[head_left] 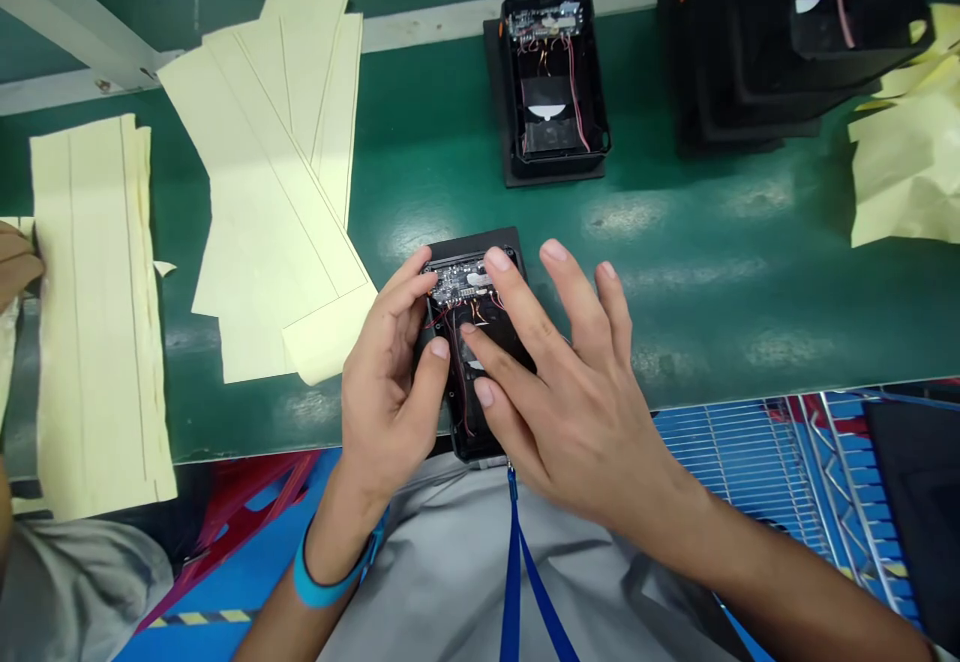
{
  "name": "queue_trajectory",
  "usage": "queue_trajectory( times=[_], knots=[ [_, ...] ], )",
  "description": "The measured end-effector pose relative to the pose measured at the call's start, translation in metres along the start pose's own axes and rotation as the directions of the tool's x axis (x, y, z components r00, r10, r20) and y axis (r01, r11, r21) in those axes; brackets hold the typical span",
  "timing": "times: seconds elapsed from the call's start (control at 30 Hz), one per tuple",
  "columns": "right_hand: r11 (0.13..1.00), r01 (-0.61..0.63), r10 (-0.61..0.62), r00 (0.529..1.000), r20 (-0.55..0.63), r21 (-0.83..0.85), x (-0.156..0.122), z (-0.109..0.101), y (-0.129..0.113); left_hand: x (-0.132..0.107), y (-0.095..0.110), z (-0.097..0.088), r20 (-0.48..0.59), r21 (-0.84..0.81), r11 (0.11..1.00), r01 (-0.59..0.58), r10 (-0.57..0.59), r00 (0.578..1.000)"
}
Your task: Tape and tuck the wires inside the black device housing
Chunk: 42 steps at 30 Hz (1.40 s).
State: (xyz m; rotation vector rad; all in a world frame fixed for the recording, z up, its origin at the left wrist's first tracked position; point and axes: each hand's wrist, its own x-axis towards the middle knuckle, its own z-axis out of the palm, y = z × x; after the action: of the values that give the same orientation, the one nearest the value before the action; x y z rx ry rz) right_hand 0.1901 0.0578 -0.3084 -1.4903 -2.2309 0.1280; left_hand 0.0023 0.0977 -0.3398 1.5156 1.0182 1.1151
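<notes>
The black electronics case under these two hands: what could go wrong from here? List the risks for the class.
The right hand has its fingers among the thin red wires in the black case, so a wire might get pinched or pulled loose. The left hand is close to the exposed circuit board and could knock its small parts. The case also sits at the front edge of the green bench, so a nudge might tip it off.

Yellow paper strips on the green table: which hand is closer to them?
Left. The left hand is right beside the yellow paper strips, to their right. The right hand is farther away, past the black case.
</notes>
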Motion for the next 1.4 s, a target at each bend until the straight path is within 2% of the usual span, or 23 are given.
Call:
queue_trajectory(
  times=[0.2, 0.27, 0.33, 0.4, 0.47, 0.57, 0.63, 0.73, 0.8, 1.0, 1.07, 1.23, 1.3, 1.4],
  knots=[
    [1.000, 0.014, -0.014, 1.000, -0.011, -0.004, 0.002, -0.003, 0.011, 0.000, -0.002, -0.001, -0.004, 0.015, 1.000, -0.002, 0.002, 1.000],
    [0.994, 0.086, -0.085, 0.996, 0.017, -0.061, 0.007, -0.007, 0.020, 0.000, -0.003, -0.001, -0.005, 0.019, 1.000, -0.014, 0.014, 1.000],
    [0.962, 0.230, -0.223, 0.973, 0.060, -0.149, 0.015, -0.014, 0.031, 0.001, -0.004, 0.000, -0.002, 0.023, 0.999, -0.034, 0.034, 0.999],
    [0.888, 0.390, -0.370, 0.921, 0.126, -0.242, 0.025, -0.023, 0.043, 0.001, -0.005, 0.000, 0.001, 0.028, 0.998, -0.049, 0.049, 0.999],
    [0.789, 0.509, -0.456, 0.860, 0.228, -0.343, 0.035, -0.034, 0.051, 0.001, -0.005, 0.000, 0.003, 0.031, 0.998, -0.048, 0.048, 0.999],
    [0.614, 0.671, -0.556, 0.742, 0.375, -0.416, 0.049, -0.048, 0.054, 0.001, -0.005, 0.001, 0.000, 0.030, 0.998, -0.049, 0.049, 0.999],
    [0.532, 0.728, -0.587, 0.685, 0.431, -0.432, 0.057, -0.053, 0.053, 0.001, -0.005, 0.001, -0.004, 0.038, 0.998, -0.052, 0.052, 0.999],
    [0.449, 0.768, -0.620, 0.636, 0.460, -0.457, 0.064, -0.055, 0.050, 0.001, -0.006, 0.002, -0.013, 0.067, 0.996, -0.053, 0.054, 0.998],
    [0.423, 0.784, -0.636, 0.614, 0.467, -0.455, 0.068, -0.054, 0.049, 0.001, -0.006, 0.002, -0.017, 0.093, 0.994, -0.058, 0.060, 0.998],
    [0.405, 0.826, -0.661, 0.560, 0.499, -0.391, 0.076, -0.049, 0.051, 0.001, -0.008, 0.000, -0.008, 0.147, 0.986, -0.081, 0.084, 0.996],
    [0.428, 0.840, -0.660, 0.543, 0.520, -0.334, 0.079, -0.049, 0.053, 0.001, -0.009, 0.000, -0.008, 0.155, 0.984, -0.084, 0.086, 0.996],
    [0.518, 0.830, -0.628, 0.532, 0.568, -0.205, 0.085, -0.051, 0.054, 0.001, -0.010, 0.002, -0.013, 0.167, 0.982, -0.083, 0.086, 0.996],
    [0.498, 0.834, -0.617, 0.532, 0.579, -0.237, 0.086, -0.052, 0.054, 0.001, -0.010, 0.003, -0.018, 0.172, 0.982, -0.082, 0.086, 0.996],
    [0.394, 0.849, -0.607, 0.528, 0.594, -0.352, 0.087, -0.052, 0.054, 0.001, -0.010, 0.003, -0.028, 0.188, 0.979, -0.078, 0.085, 0.996]
  ],
)
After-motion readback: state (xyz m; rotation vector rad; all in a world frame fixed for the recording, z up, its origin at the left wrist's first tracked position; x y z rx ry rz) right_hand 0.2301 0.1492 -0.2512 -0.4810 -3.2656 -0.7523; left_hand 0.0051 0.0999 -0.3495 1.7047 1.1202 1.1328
